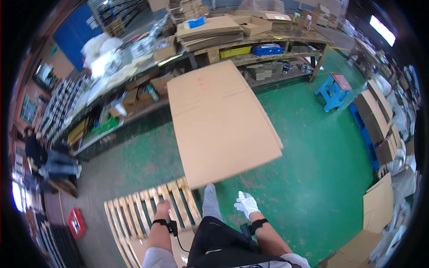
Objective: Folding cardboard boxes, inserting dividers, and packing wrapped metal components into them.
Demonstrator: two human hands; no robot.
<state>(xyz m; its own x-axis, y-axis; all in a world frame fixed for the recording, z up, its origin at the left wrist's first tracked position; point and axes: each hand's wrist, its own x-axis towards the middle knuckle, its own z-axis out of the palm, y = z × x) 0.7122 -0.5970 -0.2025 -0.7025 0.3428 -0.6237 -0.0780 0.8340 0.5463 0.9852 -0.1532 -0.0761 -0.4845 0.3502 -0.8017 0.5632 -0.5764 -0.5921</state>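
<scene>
A stack of large flat brown cardboard sheets [219,125] lies in front of me; what holds it up is hidden. My right hand [246,204], in a white glove, is apart from the stack, just beyond its near edge. Its fingers are spread and nothing is in them. My left hand [163,208] is bare and hovers over a slatted wooden pallet [129,210]. Its fingers are turned away from view, so their shape is hidden. Both wrists wear black straps, the left one with a small device and a cable.
A long workbench [214,44] runs along the far side, bearing cardboard, with yellow and blue bins [268,50] beneath. A blue stool [334,91] stands at right, near stacked cardboard [373,116] on a blue pallet. A red container [76,223] sits at left; another person [47,154] is beyond it.
</scene>
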